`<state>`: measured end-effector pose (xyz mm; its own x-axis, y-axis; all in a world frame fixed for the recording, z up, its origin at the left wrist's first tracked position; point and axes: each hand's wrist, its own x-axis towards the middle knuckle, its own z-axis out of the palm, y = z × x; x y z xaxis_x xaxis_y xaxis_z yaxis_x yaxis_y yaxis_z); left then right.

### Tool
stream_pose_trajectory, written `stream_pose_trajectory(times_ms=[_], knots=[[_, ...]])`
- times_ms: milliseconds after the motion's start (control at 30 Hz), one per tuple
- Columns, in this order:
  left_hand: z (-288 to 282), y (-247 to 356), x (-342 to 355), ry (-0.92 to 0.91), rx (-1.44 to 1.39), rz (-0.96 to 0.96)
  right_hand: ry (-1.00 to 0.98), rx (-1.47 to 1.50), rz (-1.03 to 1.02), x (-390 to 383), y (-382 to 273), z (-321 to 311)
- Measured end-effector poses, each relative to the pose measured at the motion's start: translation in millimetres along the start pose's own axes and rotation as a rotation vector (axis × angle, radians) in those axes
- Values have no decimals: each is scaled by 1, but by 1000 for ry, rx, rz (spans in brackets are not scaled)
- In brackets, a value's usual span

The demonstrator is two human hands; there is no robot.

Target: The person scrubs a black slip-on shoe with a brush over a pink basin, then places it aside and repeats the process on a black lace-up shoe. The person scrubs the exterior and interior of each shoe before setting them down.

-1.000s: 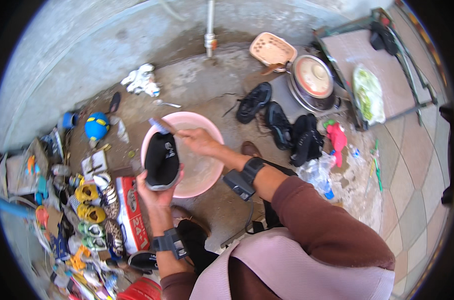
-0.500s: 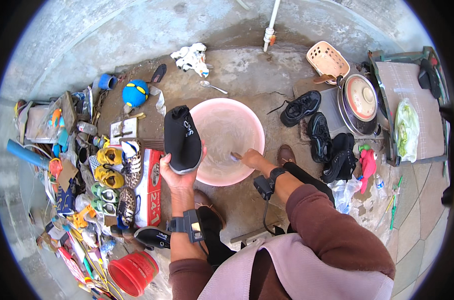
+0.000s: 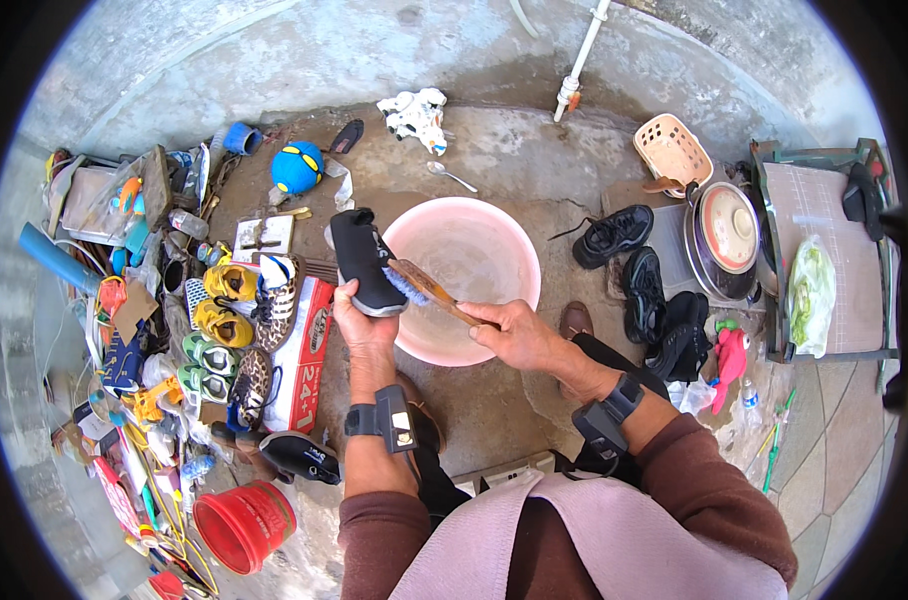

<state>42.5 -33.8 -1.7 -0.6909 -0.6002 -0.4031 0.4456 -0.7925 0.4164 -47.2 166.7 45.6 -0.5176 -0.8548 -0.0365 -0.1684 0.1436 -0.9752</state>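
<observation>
Centrally, pink basin (image 3: 461,208) of cloudy water (image 3: 474,268); left hand (image 3: 367,330) gripping black shoe (image 3: 362,262), right hand (image 3: 522,335) clasping brush (image 3: 430,288).

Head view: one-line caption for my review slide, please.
Near a pink basin, the left hand holds a black shoe, the right hand a wooden brush.

The right hand (image 3: 519,337) has moved the brush (image 3: 431,289) from the basin (image 3: 530,268) to the shoe (image 3: 364,262).
</observation>
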Motion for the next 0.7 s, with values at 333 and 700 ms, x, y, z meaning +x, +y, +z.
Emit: stream_pose_trajectory(times_ms=[333,700], knots=[[30,-28,-16,-100,201,-251,186,-451,40,44,41,-7],[34,2,-21,-211,20,-421,21,-519,321,52,12,-84]])
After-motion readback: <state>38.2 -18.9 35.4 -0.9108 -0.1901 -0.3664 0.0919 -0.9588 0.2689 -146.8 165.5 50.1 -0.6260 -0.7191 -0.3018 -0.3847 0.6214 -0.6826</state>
